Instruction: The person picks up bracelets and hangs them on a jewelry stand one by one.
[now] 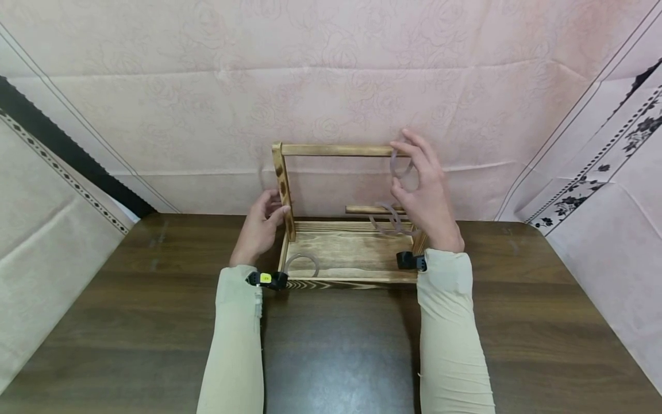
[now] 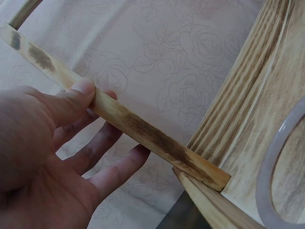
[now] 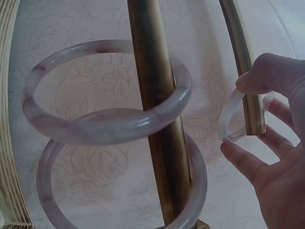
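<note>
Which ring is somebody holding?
The ring at the end of the upper bar, pinched by the right hand. Nobody holds the others: two hang on the lower bar, and one sits in the wooden tray.

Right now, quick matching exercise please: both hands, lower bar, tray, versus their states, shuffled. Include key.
1. Left hand
2. Right hand
3. Lower bar
4. Tray

A. passes through two bangles
B. pinches the side post
C. has one bangle in its left end
D. holds a bangle at the free end of the upper bar

Pairs: 1-B, 2-D, 3-A, 4-C
</note>
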`<act>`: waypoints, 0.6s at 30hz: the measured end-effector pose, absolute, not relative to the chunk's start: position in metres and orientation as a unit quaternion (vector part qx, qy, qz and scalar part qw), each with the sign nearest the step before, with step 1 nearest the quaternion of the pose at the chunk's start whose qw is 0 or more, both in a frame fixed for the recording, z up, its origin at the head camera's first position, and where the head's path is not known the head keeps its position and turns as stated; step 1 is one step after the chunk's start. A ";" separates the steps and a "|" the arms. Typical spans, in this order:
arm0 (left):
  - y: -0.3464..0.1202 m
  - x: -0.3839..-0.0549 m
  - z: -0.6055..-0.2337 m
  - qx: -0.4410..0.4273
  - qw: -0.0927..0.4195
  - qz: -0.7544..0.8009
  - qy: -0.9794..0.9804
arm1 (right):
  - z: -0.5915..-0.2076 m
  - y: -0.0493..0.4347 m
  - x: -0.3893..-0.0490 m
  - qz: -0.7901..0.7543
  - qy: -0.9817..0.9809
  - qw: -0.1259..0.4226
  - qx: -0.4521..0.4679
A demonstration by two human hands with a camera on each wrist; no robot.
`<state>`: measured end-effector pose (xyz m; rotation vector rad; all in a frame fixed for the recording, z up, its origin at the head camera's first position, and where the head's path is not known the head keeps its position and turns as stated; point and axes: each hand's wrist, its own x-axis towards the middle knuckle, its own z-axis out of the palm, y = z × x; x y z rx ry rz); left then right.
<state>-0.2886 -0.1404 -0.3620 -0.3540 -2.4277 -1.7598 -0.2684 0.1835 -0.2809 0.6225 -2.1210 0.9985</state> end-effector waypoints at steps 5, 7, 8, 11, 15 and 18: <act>-0.140 -0.289 -0.363 -0.116 0.060 -0.585 -0.801 | -0.280 0.181 -0.268 0.382 -0.819 0.351 0.244; -0.140 -0.289 -0.363 -0.116 0.061 -0.584 -0.801 | -0.280 0.181 -0.268 0.381 -0.819 0.351 0.247; -0.140 -0.289 -0.363 -0.115 0.061 -0.584 -0.801 | -0.280 0.180 -0.268 0.381 -0.819 0.351 0.247; -0.140 -0.288 -0.363 -0.115 0.063 -0.583 -0.802 | -0.280 0.179 -0.268 0.380 -0.819 0.352 0.249; -0.140 -0.288 -0.362 -0.114 0.064 -0.579 -0.805 | -0.279 0.177 -0.267 0.374 -0.823 0.349 0.246; -0.140 -0.288 -0.362 -0.113 0.063 -0.577 -0.806 | -0.279 0.176 -0.266 0.371 -0.825 0.347 0.246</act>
